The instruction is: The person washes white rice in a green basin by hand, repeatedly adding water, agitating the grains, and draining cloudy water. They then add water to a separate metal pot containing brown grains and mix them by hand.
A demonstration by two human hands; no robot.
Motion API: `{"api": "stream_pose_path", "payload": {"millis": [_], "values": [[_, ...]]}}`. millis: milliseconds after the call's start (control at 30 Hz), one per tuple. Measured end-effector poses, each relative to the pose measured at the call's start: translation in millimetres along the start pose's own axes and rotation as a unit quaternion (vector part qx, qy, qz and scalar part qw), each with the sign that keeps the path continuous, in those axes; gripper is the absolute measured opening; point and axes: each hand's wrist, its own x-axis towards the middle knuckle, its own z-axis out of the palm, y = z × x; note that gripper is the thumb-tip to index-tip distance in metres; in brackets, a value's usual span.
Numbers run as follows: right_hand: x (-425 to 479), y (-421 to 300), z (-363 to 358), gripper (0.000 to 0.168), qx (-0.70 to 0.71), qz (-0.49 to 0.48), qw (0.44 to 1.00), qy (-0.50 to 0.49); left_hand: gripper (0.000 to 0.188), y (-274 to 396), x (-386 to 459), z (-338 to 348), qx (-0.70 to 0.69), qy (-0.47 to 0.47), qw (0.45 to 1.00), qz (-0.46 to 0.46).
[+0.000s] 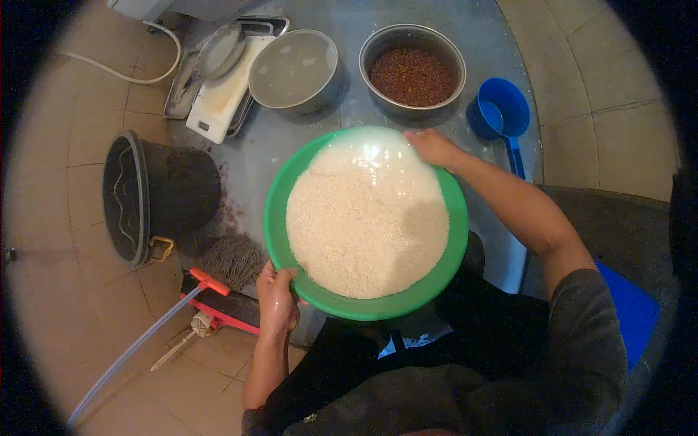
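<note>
A wide green plastic basin (458, 240) hangs before me, full of white rice grains (365, 229). Cloudy water (376, 150) has gathered at its far side, so the basin seems tilted away from me. My left hand (277, 297) grips the near-left rim, thumb on top. My right hand (433, 147) holds the far-right rim. Beyond the basin stand a metal pot of reddish-brown grains (413, 77) and a metal pot of cloudy liquid (294, 69). To the right of them is a blue plastic dipper (498, 109).
A black bucket (180, 188) lies on its side at the left. Near it are a mop head (232, 261) and a red-headed handle (210, 281). A white cutting board (218, 111), a strainer (221, 52) and trays lie at the upper left, by a white hose (117, 75).
</note>
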Motion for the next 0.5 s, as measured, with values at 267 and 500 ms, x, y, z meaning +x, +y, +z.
{"api": "stream_pose_path", "payload": {"millis": [267,500], "values": [[15.3,18.4,7.3,0.057,-0.080,-0.043,0.996,0.005,0.020,1.3,-0.4,1.7,-0.011,0.003,1.000,0.000],[7.3,5.9,3.2,0.050,-0.057,-0.068,0.996,-0.013,0.021,2.2,-1.9,-0.1,-0.012,0.005,1.000,-0.003]]}}
